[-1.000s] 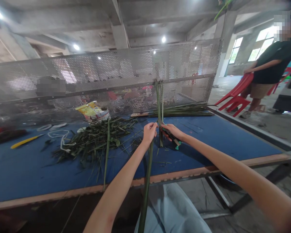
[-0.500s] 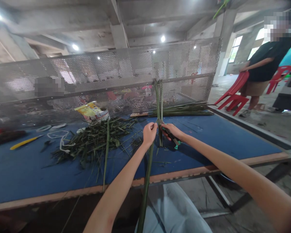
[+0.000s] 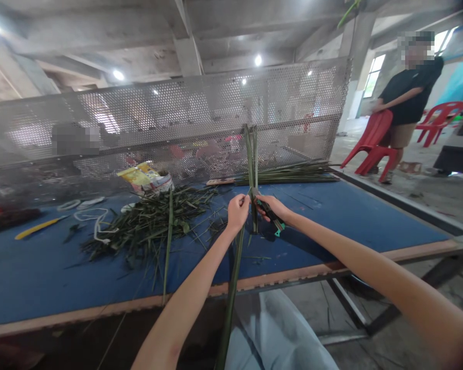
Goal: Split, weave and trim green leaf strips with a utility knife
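The left hand (image 3: 237, 213) is closed in a fist around long leaf strips (image 3: 251, 154), which stand upright above it and trail down toward the lap, while the right hand (image 3: 272, 208) pinches a dark cutter with a teal end (image 3: 280, 231) against them, above the blue worktop (image 3: 351, 216). The step in hand looks like slitting or trimming (the fingers hide any blade), and the next move calls for keeping the strips taut. Both forearms reach forward and inward, meeting at the hands.

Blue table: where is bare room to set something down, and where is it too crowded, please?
The blue table is bare right of the right hand, below the long leaf bundle, and at front left, before the leaf pile. It is crowded around that pile, the white cord and the left hand.
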`<state>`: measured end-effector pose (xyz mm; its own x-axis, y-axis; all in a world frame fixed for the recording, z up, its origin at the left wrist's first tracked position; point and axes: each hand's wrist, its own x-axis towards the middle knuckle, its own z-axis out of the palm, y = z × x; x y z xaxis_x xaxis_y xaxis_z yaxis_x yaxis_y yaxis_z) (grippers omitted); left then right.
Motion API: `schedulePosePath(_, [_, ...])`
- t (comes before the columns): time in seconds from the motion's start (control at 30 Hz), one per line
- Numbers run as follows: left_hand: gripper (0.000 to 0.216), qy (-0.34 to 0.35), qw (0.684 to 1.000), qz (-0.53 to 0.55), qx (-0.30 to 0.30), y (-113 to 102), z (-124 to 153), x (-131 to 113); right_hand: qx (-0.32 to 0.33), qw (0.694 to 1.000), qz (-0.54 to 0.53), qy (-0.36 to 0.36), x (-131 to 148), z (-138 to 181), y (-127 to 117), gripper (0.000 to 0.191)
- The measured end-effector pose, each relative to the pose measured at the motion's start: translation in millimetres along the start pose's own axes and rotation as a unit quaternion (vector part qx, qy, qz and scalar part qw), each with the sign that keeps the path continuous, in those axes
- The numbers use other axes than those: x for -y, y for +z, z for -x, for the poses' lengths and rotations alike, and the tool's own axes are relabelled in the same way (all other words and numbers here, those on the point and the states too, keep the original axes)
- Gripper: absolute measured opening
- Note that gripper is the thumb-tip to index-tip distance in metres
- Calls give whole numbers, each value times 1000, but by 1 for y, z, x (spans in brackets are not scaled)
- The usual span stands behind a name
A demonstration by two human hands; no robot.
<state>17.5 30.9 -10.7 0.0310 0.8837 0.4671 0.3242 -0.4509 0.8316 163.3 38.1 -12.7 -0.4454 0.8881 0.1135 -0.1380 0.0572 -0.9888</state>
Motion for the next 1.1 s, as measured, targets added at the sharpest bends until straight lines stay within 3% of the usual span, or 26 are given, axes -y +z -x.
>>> schedulePosePath(0.7, [32,-31,997,51,43,1,1,-3,-17,1000,12,-17,-5,-1,-2,36])
schedulePosePath(0.93, [29,44,997,-59,18,1,4,-3,-22,1000,16,-5,-3,-2,-6,35])
schedulePosePath(1.1, [28,68,994,-90,-7,1,6,-5,14,1000,1,-10,-3,-1,-7,35])
